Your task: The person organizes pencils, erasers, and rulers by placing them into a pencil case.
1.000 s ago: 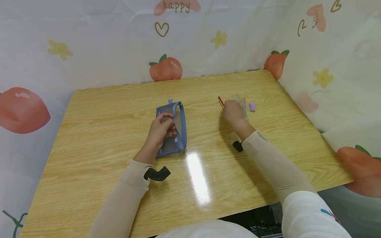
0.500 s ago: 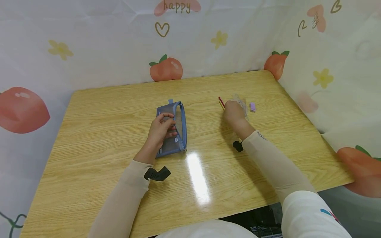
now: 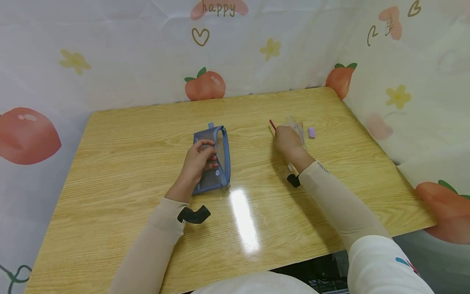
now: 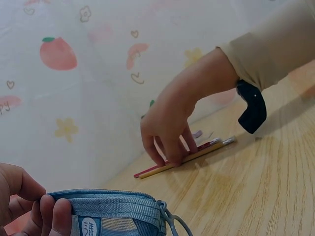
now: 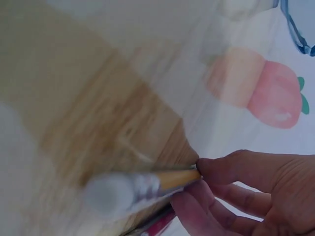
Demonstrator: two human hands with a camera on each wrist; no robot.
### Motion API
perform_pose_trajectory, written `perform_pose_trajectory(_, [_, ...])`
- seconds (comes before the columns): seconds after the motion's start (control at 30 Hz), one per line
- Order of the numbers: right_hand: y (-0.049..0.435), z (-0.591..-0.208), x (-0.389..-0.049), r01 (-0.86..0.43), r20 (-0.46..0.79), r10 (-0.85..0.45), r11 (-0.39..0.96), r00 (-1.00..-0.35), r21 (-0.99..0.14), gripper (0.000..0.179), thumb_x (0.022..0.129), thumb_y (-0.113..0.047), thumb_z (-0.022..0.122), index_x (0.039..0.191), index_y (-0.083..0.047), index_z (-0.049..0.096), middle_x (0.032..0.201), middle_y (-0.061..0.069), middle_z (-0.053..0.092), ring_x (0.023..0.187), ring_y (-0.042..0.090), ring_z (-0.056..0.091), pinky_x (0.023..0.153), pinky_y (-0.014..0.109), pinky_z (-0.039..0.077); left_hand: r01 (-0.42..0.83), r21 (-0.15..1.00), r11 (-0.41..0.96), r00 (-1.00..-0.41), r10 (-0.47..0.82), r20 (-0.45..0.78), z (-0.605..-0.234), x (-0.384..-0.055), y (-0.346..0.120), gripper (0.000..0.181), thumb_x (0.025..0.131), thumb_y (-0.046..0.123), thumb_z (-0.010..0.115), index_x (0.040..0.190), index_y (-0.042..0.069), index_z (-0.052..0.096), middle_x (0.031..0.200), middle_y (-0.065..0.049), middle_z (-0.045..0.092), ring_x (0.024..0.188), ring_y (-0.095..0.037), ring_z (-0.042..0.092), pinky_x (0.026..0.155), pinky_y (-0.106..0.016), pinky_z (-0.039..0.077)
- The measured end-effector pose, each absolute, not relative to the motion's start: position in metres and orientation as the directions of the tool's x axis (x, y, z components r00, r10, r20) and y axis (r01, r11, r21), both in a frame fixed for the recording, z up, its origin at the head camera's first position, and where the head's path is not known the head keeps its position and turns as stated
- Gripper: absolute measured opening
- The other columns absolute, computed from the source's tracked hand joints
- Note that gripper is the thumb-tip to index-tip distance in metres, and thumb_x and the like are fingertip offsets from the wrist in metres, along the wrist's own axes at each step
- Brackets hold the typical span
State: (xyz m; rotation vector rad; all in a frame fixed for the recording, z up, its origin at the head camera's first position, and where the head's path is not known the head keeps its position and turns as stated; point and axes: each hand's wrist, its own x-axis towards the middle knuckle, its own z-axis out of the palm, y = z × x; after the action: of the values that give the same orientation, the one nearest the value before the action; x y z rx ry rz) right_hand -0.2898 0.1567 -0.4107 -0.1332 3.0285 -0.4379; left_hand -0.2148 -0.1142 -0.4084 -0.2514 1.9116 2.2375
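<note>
Nearest, the left hand (image 3: 200, 157) grips the blue pencil case (image 3: 216, 157) at mid-table; keep its mouth spread. Farther right, the right hand (image 3: 288, 139) pinches the pencils (image 4: 184, 160) lying on the table (image 3: 110, 163); lift them level, together.

1. Snug beige sleeves cover both forearms to the wrists; the left sleeve (image 3: 154, 241) is plain.
2. The right sleeve (image 3: 338, 200) carries a small line of dark lettering near its cuff, too small to read.
3. A black strap-mounted device sits at each wrist: left one (image 3: 193, 214), right one (image 3: 293, 180), at the cuff's 9 o'clock edge.
4. A white upper garment (image 3: 382, 265) shows a small red-and-blue mark on the right arm.
</note>
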Motion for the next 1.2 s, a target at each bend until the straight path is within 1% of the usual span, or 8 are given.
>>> perform_pose_trajectory(0.13, [0.156,-0.410,-0.288,-0.103,-0.090,-0.139,0.941,-0.986,-0.324,0.019,0.083,0.003,0.047,0.095,0.006,0.062,0.094,0.021,0.062,0.079,0.030,0.060,0.064,0.039,0.052,-0.250,0.956,-0.155,-0.968,0.028,-0.248,-0.408,-0.215,-0.114,0.024,0.082,0.004,0.053,0.106,0.007,0.052,0.076,-0.006,0.049,0.059,-0.012,0.053,0.055,-0.029,0.055])
perform_pose_trajectory(0.3, [0.156,-0.407,-0.286,-0.092,-0.120,-0.146,0.924,-0.982,-0.371,0.025,0.081,0.003,0.052,0.106,0.007,0.058,0.105,0.023,0.059,0.092,0.035,0.058,0.074,0.042,0.051,-0.246,0.956,-0.158,-0.969,0.025,-0.246,-0.409,-0.215,-0.114,0.023,0.082,0.004,0.054,0.105,0.007,0.052,0.076,-0.005,0.049,0.058,-0.012,0.053,0.055,-0.029,0.055])
perform_pose_trajectory(0.47, [0.155,-0.405,-0.286,-0.060,-0.158,-0.142,0.900,-0.977,-0.432,0.031,0.080,-0.004,0.062,0.109,0.004,0.057,0.106,0.022,0.058,0.084,0.030,0.059,0.067,0.036,0.052,-0.242,0.957,-0.162,-0.970,0.031,-0.240,-0.408,-0.215,-0.114,0.024,0.082,0.003,0.053,0.106,0.007,0.052,0.076,-0.005,0.049,0.058,-0.012,0.053,0.055,-0.029,0.055])
perform_pose_trajectory(0.67, [0.153,-0.408,-0.285,0.038,-0.247,-0.145,0.790,-0.958,-0.612,0.033,0.079,-0.003,0.062,0.110,0.003,0.056,0.094,0.019,0.062,0.065,0.023,0.063,0.057,0.030,0.055,-0.242,0.958,-0.153,-0.970,0.029,-0.240,-0.409,-0.215,-0.115,0.025,0.083,0.005,0.053,0.107,0.006,0.052,0.077,-0.005,0.050,0.059,-0.011,0.053,0.053,-0.027,0.055])
perform_pose_trajectory(0.77, [0.151,-0.410,-0.285,0.065,-0.284,-0.184,0.725,-0.941,-0.686,0.032,0.080,-0.004,0.060,0.110,0.003,0.056,0.095,0.018,0.061,0.067,0.022,0.063,0.059,0.031,0.055,-0.243,0.958,-0.155,-0.970,0.030,-0.241,-0.410,-0.216,-0.115,0.025,0.083,0.005,0.053,0.108,0.005,0.052,0.077,-0.005,0.050,0.059,-0.010,0.053,0.053,-0.026,0.054])
perform_pose_trajectory(0.93, [0.148,-0.411,-0.286,0.153,-0.352,-0.245,0.583,-0.903,-0.798,0.035,0.083,-0.007,0.059,0.116,0.004,0.053,0.097,0.019,0.058,0.073,0.025,0.063,0.067,0.037,0.055,-0.244,0.957,-0.160,-0.970,0.028,-0.242,-0.411,-0.216,-0.115,0.025,0.083,0.004,0.053,0.108,0.005,0.052,0.077,-0.005,0.050,0.060,-0.010,0.053,0.053,-0.026,0.054])
perform_pose_trajectory(1.1, [0.145,-0.413,-0.289,0.261,-0.408,-0.286,0.437,-0.867,-0.861,0.040,0.084,-0.007,0.060,0.121,0.003,0.049,0.093,0.014,0.055,0.070,0.020,0.060,0.071,0.038,0.054,-0.243,0.957,-0.156,-0.970,0.029,-0.241,-0.411,-0.216,-0.114,0.024,0.083,0.004,0.053,0.107,0.006,0.052,0.078,-0.005,0.050,0.060,-0.011,0.053,0.053,-0.027,0.054])
perform_pose_trajectory(1.2, [0.142,-0.414,-0.290,0.307,-0.431,-0.309,0.377,-0.848,-0.874,0.039,0.085,-0.007,0.059,0.122,0.002,0.048,0.095,0.015,0.054,0.070,0.020,0.059,0.075,0.039,0.053,-0.244,0.957,-0.154,-0.970,0.031,-0.242,-0.411,-0.216,-0.114,0.023,0.083,0.005,0.053,0.107,0.006,0.052,0.078,-0.005,0.050,0.060,-0.011,0.053,0.053,-0.027,0.054])
